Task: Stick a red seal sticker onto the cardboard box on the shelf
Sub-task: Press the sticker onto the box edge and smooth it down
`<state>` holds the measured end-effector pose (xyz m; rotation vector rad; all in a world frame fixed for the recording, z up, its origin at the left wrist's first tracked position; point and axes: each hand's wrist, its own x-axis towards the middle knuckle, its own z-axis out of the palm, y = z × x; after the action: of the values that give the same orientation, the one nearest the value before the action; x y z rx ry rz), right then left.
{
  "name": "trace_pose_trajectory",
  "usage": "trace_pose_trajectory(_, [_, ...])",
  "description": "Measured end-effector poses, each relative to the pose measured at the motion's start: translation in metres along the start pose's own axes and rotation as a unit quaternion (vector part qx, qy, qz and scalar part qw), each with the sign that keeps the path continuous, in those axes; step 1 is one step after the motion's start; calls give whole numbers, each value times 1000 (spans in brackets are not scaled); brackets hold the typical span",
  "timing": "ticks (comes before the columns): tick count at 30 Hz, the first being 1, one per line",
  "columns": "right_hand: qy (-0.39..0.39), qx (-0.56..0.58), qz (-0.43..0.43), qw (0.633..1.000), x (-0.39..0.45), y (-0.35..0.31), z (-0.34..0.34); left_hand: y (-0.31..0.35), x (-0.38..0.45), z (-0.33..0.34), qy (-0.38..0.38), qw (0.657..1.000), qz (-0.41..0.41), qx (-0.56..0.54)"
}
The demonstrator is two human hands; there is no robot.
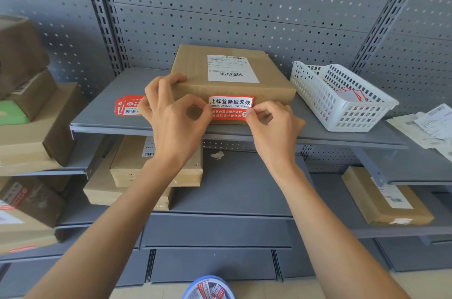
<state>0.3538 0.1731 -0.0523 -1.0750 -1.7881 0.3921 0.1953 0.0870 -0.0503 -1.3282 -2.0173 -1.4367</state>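
Cardboard box (220,71): on grey shelf (102,113), centre. Red seal sticker (230,106): on box's front face. Left hand (171,113) and right hand (271,122): fingers pinched closed on sticker's two ends. Step: applying. Next, likely: press flat, smooth edges.

On the brown cardboard box (232,78), a red seal sticker (230,109) bears white and black lettering; right of the box, a white lattice basket (342,98); grey perforated backboard (220,5) behind it.
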Motion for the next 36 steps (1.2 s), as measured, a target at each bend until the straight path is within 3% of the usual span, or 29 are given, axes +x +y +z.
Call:
trace_pose_trajectory(23, [7,-24,9,1000,6,-3,9,-10,9,9,25,1000,1,3])
trace_pose_trajectory(30, [91,19,-14,996,8,-6,-3,-13,12,3,-3,998,-22,-66])
trace_pose_trajectory(36, [27,-6,8,1000,9,-9,11,-10,18,6,-59,991,-43,-108])
